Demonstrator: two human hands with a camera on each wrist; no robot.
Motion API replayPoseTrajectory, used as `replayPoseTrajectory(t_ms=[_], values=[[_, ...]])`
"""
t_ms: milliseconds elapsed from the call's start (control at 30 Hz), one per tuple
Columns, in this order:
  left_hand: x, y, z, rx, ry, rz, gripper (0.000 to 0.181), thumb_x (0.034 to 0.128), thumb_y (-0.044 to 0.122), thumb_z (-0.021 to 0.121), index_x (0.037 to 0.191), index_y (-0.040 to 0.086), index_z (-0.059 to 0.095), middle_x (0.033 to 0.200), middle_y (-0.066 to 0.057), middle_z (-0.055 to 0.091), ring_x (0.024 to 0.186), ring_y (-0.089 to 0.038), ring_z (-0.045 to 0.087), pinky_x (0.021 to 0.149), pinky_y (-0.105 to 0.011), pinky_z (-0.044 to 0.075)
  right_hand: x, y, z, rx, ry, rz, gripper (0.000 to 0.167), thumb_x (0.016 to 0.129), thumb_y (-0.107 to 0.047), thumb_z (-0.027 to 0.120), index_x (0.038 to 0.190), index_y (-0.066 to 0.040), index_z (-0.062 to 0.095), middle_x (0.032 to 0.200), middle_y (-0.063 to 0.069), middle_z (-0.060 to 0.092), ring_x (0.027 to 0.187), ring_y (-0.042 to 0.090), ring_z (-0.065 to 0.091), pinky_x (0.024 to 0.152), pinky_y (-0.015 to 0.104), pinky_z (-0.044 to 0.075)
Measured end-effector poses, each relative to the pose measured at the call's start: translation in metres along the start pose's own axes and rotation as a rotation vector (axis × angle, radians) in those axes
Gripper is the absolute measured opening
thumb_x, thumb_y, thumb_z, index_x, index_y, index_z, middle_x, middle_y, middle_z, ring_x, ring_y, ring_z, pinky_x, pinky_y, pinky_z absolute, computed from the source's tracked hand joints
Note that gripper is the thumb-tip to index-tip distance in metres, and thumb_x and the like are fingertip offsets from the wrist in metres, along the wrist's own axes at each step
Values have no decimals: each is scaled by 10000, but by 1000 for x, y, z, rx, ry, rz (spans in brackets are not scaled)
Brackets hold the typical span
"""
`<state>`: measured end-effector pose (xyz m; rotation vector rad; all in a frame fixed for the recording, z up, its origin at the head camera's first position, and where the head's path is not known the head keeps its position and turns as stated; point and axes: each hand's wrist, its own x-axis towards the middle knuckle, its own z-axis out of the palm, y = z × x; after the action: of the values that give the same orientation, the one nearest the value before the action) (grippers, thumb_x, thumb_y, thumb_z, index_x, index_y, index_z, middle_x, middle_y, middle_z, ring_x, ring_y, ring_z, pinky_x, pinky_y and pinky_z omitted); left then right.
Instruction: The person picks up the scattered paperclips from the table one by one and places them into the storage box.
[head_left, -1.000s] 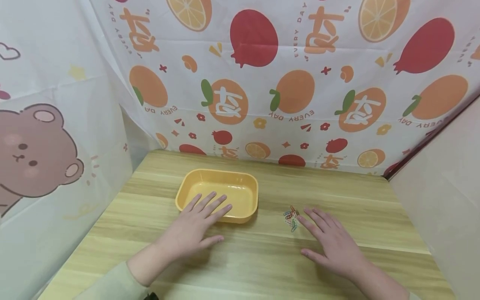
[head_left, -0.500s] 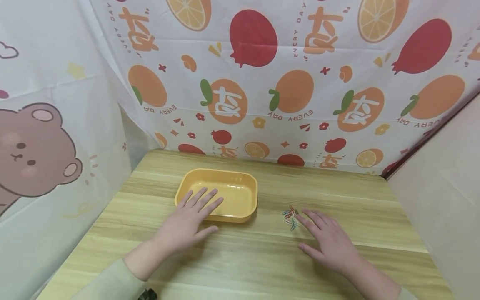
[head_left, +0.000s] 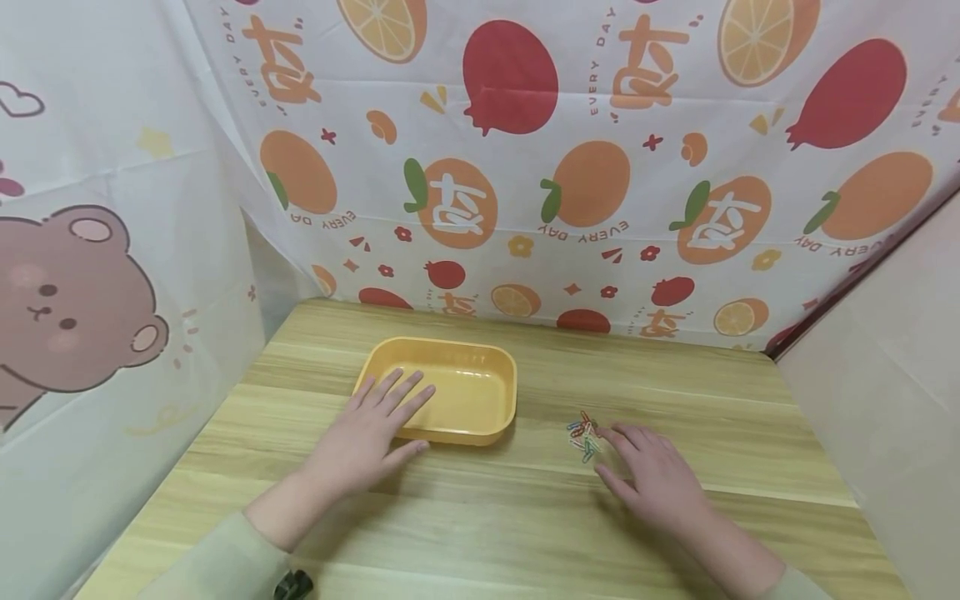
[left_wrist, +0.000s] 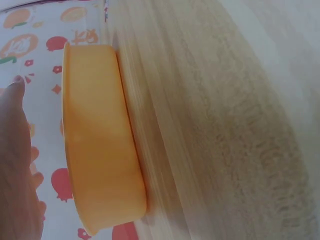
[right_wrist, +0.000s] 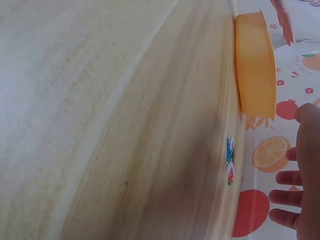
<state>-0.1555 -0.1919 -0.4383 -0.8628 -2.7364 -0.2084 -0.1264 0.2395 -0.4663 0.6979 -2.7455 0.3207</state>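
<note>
A yellow tray (head_left: pixel 468 400) stands left of centre on the wooden table, its side seen in the left wrist view (left_wrist: pixel 102 135). My left hand (head_left: pixel 352 450), fingers spread and straight, hovers over its front left part; whether it touches the rim I cannot tell. Right of the tray lies a small heap of coloured paper clips (head_left: pixel 583 437), also visible in the right wrist view (right_wrist: pixel 230 160). My right hand (head_left: pixel 660 479) is just right of the clips, its fingers slightly bent and holding nothing, the index fingertip beside the heap.
The wooden table (head_left: pixel 480 517) is bounded at the back by a fruit-printed cloth (head_left: pixel 517 192). A cloth with a printed bear (head_left: pixel 75 308) hangs at the left, and a pale panel (head_left: pixel 885 367) stands at the right. A dark object (head_left: pixel 292 585) shows near my left sleeve.
My left hand has drifted left over the tray. My right hand has shifted slightly left and its fingers have bent a little more. The tray and clips have stayed put.
</note>
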Motion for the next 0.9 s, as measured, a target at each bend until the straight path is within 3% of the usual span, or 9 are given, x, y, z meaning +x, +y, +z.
replayPoseTrajectory(t_ms=[233, 567, 900], values=[[0, -6, 4, 3, -10, -31, 724, 974, 629, 446, 1576, 260, 288, 1627, -46, 259, 1487, -337, 210, 1217, -508, 55, 3, 3, 7, 15, -11, 35, 477, 923, -417, 683, 1299, -126, 638, 1259, 125, 639, 1174, 337, 584, 989, 560, 460], [3, -10, 7, 13, 5, -37, 723, 960, 584, 527, 1563, 240, 325, 1618, -59, 282, 1483, -345, 218, 1180, -580, 163, 6, 7, 14, 3, -38, 74, 481, 924, -416, 676, 1295, -112, 638, 1246, 115, 640, 1169, 333, 584, 996, 554, 459], [5, -16, 9, 7, -30, -64, 731, 966, 596, 506, 1576, 256, 290, 1626, -55, 260, 1485, -353, 207, 1190, -573, 136, 13, 7, 23, -21, -69, 132, 447, 913, -358, 690, 1264, -83, 648, 1226, 145, 648, 1151, 352, 595, 1007, 548, 457]])
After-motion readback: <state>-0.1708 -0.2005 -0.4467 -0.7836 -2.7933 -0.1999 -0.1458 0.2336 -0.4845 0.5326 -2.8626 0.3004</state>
